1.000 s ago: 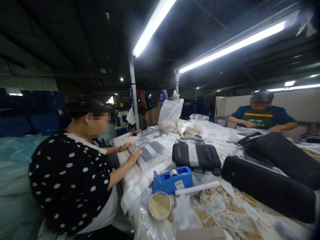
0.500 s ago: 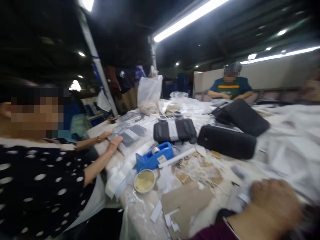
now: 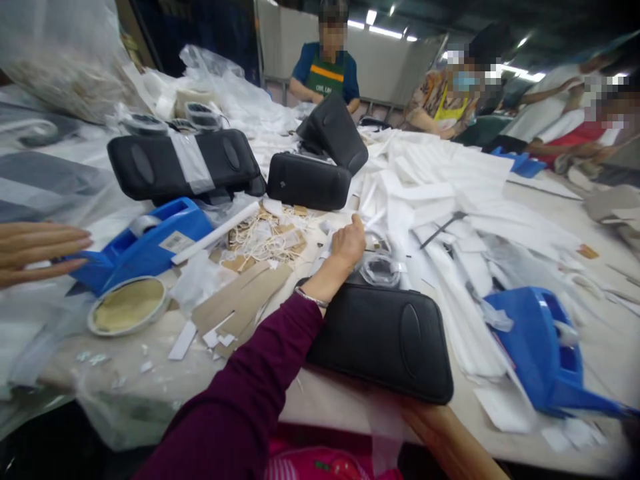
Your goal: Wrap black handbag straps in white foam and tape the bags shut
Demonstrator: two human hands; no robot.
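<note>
My left hand [image 3: 347, 243], in a maroon sleeve with a bracelet at the wrist, reaches across the table past a black zip case [image 3: 380, 340]. Its fingers are curled, and what they hold, if anything, is hidden. Just beside it lie a clear coiled bundle [image 3: 381, 269] and loose white pieces. The case lies at the table's front edge, an oval ridge on its top. My right hand [image 3: 425, 417] grips the case from beneath at its near side, its fingers mostly hidden by it.
Blue tape dispensers [image 3: 150, 243] [image 3: 543, 353] stand left and right. More black cases [image 3: 309, 181] sit further back, near tangled strings [image 3: 270, 240] and white foam sheets [image 3: 440, 167]. A neighbour's hand [image 3: 43, 253] reaches in from the left. A round tin [image 3: 129, 307] stands near the front edge.
The view has swung right and down. My left hand now shows further over the table, and the black case with my right hand under it has come into view.
</note>
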